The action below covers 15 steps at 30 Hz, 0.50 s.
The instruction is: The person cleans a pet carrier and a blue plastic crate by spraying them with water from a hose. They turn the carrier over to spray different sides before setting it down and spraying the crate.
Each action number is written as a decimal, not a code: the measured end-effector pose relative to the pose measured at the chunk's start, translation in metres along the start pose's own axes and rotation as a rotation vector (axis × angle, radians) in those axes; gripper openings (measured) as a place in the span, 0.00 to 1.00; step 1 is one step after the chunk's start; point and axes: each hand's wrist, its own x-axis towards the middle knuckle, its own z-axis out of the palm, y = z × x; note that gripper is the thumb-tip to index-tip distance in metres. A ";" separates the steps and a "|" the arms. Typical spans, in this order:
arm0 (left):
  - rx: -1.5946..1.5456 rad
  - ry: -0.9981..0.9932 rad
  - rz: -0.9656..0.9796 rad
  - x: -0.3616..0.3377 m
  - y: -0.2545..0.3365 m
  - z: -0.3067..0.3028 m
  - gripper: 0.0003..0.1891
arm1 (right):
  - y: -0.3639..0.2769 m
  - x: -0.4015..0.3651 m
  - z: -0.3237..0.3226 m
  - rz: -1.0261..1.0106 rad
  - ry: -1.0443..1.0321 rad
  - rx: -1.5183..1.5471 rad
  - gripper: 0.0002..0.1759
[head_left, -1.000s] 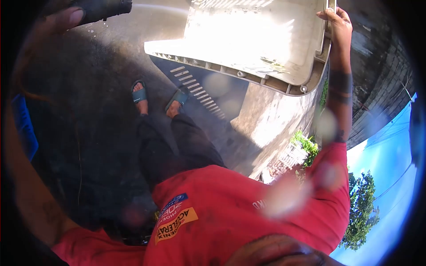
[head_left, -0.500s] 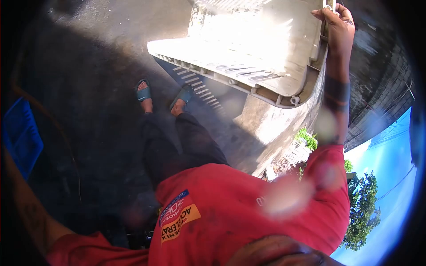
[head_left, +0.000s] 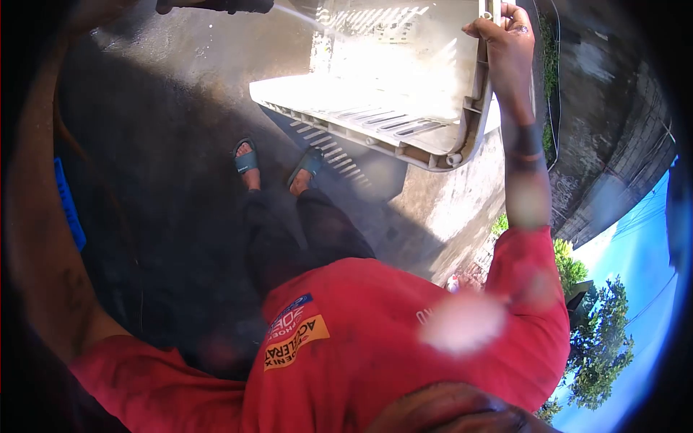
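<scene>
Ahead, pale slotted crate (head_left: 404, 79): beyond the sandals (head_left: 309, 164), angled across the front and toward the person's right.
Right hand (head_left: 509, 54): nearer of the two, thumb and fingers closed over the crate's right rim; the crate's body stretches leftward from those fingers.
Long ribbed edge (head_left: 346, 131): slants from far left to near right, its rounded corner closer to the body than the right hand.
Left hand (head_left: 90, 13): dim, upper left, apart from the crate; fingers hidden, grip cannot be told.
Black nozzle (head_left: 216, 5): between left hand and crate, a thin jet (head_left: 292, 13) pointing crateward.
</scene>
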 end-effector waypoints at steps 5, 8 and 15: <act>0.075 0.008 -0.021 -0.002 0.008 -0.002 0.20 | 0.008 0.002 -0.002 -0.125 -0.101 0.199 0.20; 0.056 0.033 0.034 0.003 -0.012 0.001 0.21 | 0.000 -0.004 0.001 -0.100 -0.081 0.176 0.21; 0.059 0.088 0.123 -0.004 -0.011 -0.005 0.22 | -0.031 -0.001 0.003 -0.142 -0.109 0.166 0.23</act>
